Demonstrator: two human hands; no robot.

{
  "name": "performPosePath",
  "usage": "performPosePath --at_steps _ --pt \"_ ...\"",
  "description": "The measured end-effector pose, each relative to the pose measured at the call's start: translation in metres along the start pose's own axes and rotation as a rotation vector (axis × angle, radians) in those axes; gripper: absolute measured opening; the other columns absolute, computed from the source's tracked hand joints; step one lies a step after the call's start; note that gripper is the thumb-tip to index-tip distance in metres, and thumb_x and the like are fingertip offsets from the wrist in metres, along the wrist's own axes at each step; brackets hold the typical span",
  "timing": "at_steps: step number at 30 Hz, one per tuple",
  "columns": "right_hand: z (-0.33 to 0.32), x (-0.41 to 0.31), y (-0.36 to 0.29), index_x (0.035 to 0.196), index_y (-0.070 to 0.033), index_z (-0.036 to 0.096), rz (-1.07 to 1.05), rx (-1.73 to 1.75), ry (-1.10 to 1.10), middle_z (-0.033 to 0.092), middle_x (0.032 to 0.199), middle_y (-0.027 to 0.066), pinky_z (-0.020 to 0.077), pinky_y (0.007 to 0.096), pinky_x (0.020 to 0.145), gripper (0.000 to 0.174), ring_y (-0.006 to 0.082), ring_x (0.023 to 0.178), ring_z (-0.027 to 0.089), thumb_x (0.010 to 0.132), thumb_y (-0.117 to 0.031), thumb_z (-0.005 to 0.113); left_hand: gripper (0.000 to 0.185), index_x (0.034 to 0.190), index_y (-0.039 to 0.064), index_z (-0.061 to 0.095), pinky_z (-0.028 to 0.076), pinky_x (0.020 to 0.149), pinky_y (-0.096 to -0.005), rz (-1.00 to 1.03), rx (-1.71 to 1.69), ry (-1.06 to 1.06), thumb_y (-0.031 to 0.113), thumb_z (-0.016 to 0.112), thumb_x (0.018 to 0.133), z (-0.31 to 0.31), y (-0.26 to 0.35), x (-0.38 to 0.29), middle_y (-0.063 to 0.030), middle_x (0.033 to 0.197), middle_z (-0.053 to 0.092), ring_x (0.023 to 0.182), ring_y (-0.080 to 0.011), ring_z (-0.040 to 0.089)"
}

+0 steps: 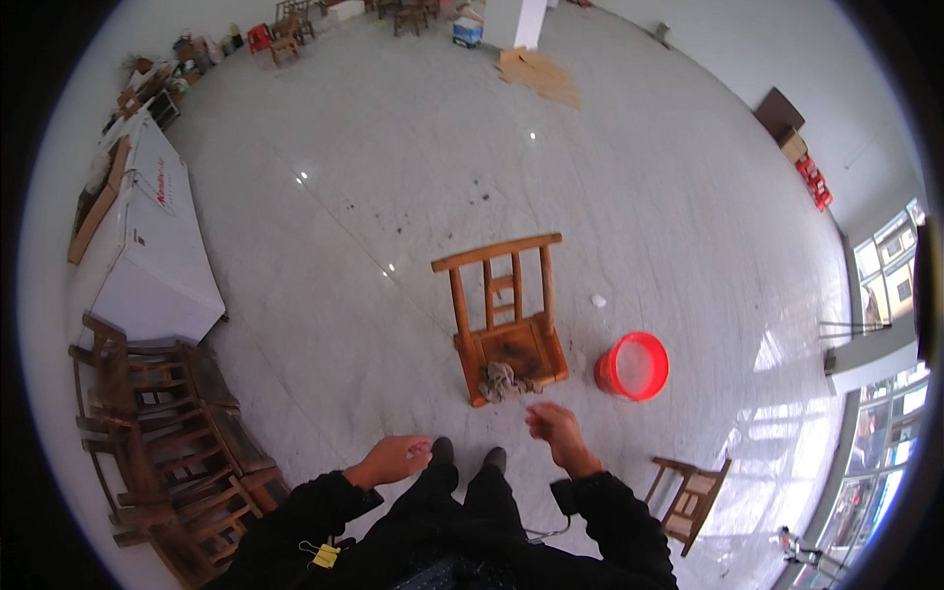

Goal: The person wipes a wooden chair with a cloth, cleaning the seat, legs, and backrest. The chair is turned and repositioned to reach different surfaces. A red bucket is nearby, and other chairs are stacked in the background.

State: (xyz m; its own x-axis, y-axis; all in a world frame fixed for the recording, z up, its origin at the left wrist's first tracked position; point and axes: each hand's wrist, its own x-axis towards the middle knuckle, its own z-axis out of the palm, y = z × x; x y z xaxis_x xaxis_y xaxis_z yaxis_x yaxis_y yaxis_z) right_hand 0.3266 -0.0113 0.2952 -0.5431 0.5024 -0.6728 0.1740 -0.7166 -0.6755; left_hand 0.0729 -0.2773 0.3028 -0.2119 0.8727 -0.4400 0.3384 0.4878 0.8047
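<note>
A wooden chair (522,346) with a slatted back stands on the pale floor in front of me. A crumpled grey-brown cloth (501,382) lies over the near edge of its seat. My right hand (557,431) is just below and to the right of the cloth, fingers curled; whether it holds anything small is unclear. At the left, my left hand (398,457) hangs above the floor near my shoe, with loosely bent fingers and no object visible in it. To the right of the chair stands a red plastic bucket (603,375) with cloudy, whitish liquid inside.
Several dark wooden chairs (214,450) are stacked at the left, beside a white chest freezer (166,243). A small wooden chair (687,498) stands at the lower right. Flattened cardboard (542,77) lies near a white pillar (509,26). A small white lump (598,301) is on the floor.
</note>
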Motion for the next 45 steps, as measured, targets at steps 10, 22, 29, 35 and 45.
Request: performPosePath --at_steps 10,22,29,35,45 --pt "-0.106 -0.023 0.000 0.117 -0.003 0.072 0.185 -0.191 0.023 0.074 0.097 0.0071 0.0536 0.0295 0.071 0.034 0.0162 0.075 0.066 0.097 -0.029 0.064 0.052 0.136 0.007 0.067 0.055 0.096 -0.0336 -0.132 -0.068 -0.189 0.037 0.073 0.095 0.037 0.018 -0.013 -0.0118 0.118 0.076 0.106 -0.0211 0.072" --pt "-0.205 -0.036 -0.032 0.114 -0.006 0.077 0.226 -0.675 -0.166 0.076 0.093 0.0035 0.0556 0.0289 0.072 0.033 0.0138 0.080 0.069 0.092 -0.030 0.071 0.033 0.130 0.012 0.071 0.054 0.092 -0.0317 0.025 -0.174 -0.546 0.022 0.070 0.099 0.074 0.023 0.013 -0.0054 0.116 0.075 0.104 -0.0184 0.070" --pt "-0.253 -0.045 0.072 0.128 -0.009 0.071 0.706 -0.518 -0.309 0.075 0.116 0.0033 0.0585 0.0327 0.087 0.038 0.0145 0.097 0.071 0.103 -0.036 0.064 0.030 0.125 0.008 0.072 0.054 0.088 -0.0327 0.044 -0.088 -0.578 0.023 0.069 0.100 0.063 0.055 0.022 -0.0069 0.110 0.074 0.101 -0.0180 0.070" --pt "-0.150 -0.017 0.031 0.127 -0.009 0.072 0.613 -0.282 -0.185 0.075 0.115 0.0038 0.0585 0.0326 0.085 0.038 0.0148 0.097 0.071 0.103 -0.037 0.064 0.031 0.125 0.007 0.070 0.054 0.084 -0.0344 0.162 -0.040 -0.540 0.025 0.068 0.100 0.059 0.054 0.027 -0.0091 0.104 0.075 0.095 -0.0214 0.071" --pt "-0.037 0.000 0.005 0.127 -0.008 0.072 0.440 -0.117 -0.121 0.076 0.115 0.0045 0.0586 0.0323 0.084 0.040 0.0152 0.095 0.071 0.103 -0.038 0.065 0.028 0.118 0.007 0.069 0.053 0.079 -0.0400 0.247 0.079 -0.628 0.029 0.065 0.100 0.006 0.047 0.036 -0.0124 0.100 0.075 0.091 -0.0289 0.072"
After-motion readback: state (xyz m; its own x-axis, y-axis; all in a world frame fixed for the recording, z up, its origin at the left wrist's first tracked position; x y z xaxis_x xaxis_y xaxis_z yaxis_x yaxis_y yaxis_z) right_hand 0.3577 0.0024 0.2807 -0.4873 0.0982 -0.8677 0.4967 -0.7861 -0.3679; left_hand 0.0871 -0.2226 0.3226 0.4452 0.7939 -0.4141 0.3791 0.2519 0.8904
